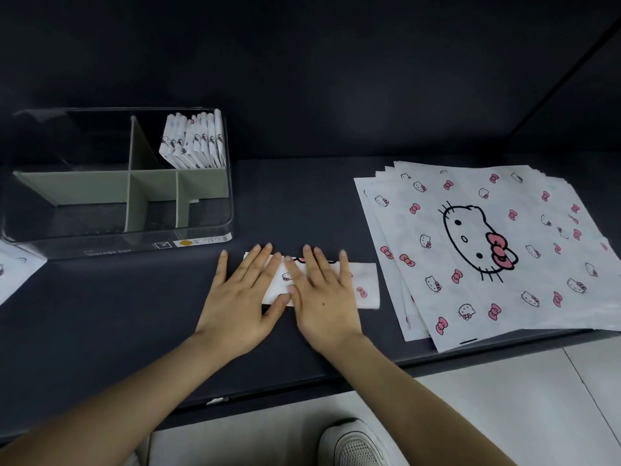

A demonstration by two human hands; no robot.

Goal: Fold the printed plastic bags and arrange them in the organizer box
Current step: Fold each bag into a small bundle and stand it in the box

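A white printed bag folded into a long narrow strip (364, 285) lies on the dark table in front of me. My left hand (242, 297) presses flat on the strip's left end, fingers straight. My right hand (322, 297) presses flat on its middle, fingers spread, thumb touching the left hand. The strip's right end shows past my right hand. A stack of unfolded printed bags (487, 250) lies at the right. The clear organizer box (201, 230) with grey dividers stands at the left; several folded bags (195, 139) stand upright in its back right compartment.
Another printed bag's corner (13, 274) shows at the left edge. The table's front edge (302, 385) runs below my wrists, with pale floor and a white shoe (356, 445) beneath. A dark wall rises behind the box.
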